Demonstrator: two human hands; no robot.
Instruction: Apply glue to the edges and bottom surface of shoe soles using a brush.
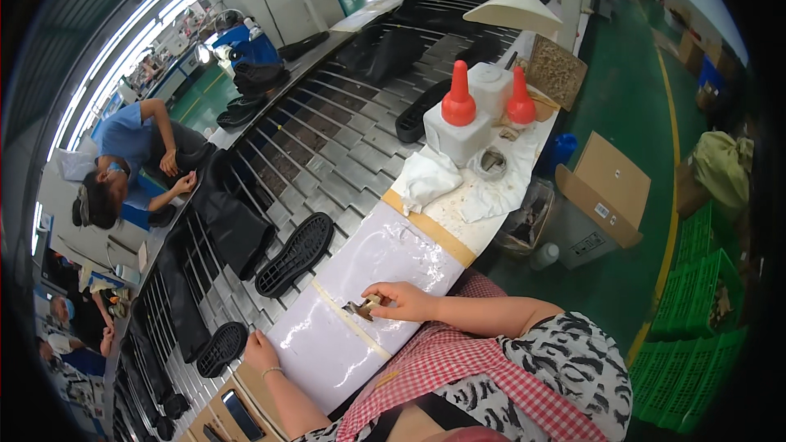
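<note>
My hands were apart at a white-covered worktop (307,352) beside a slatted line (327,155). My right hand (401,301) was closed on a small tan-and-metal tool (361,308) near the pale tape strip (367,334) across the white cover; whether the tool touched the cover, I could not tell. My left hand (260,352) was at the opposite edge, just beside a black sole (221,349), its grip unclear. A second sole (296,255) lay on the line near a black boot shaft (233,217). White bottles (454,139) with red caps stood near a crumpled white cloth (430,182). A phone (242,415) lay near my left forearm, and across the line sat a co-worker (127,143) in blue.
</note>
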